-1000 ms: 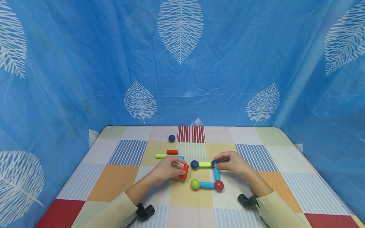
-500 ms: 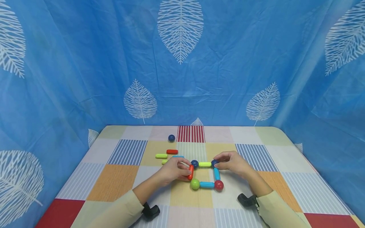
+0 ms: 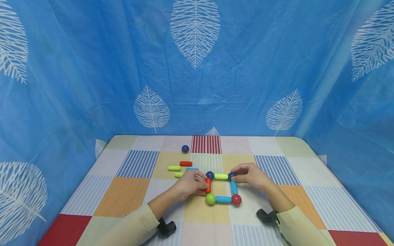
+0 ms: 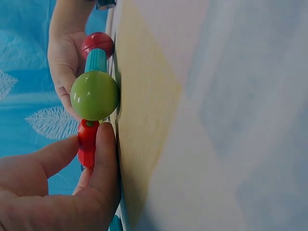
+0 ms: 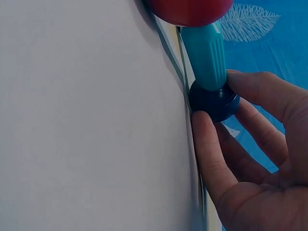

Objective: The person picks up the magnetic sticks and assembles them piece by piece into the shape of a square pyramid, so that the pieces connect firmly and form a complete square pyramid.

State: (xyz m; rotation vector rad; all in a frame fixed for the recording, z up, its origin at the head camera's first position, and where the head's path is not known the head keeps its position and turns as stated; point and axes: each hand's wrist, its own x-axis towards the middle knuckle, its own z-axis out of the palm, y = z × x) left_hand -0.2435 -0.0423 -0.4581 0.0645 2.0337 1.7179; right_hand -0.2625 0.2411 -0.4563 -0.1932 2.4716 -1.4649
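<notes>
My left hand pinches a red rod between thumb and fingers. The rod lies between a dark blue ball at its far end and a green ball at its near end, forming the left side of a four-sided frame. My right hand pinches the dark blue corner ball at the frame's far right. A yellow-green rod joins the two blue balls. Blue rods run from the right blue ball to a red ball, and from there to the green ball.
Behind my left hand lie a red rod, a yellow-green rod, a partly covered blue rod and another yellow-green rod. Farther back sits a loose dark blue ball. A blue leaf-print curtain surrounds the checked tabletop.
My left hand has carried the red rod rightward, into the gap between the left blue ball and the green ball. That blue ball has shifted slightly away from me. My right hand stays put.
</notes>
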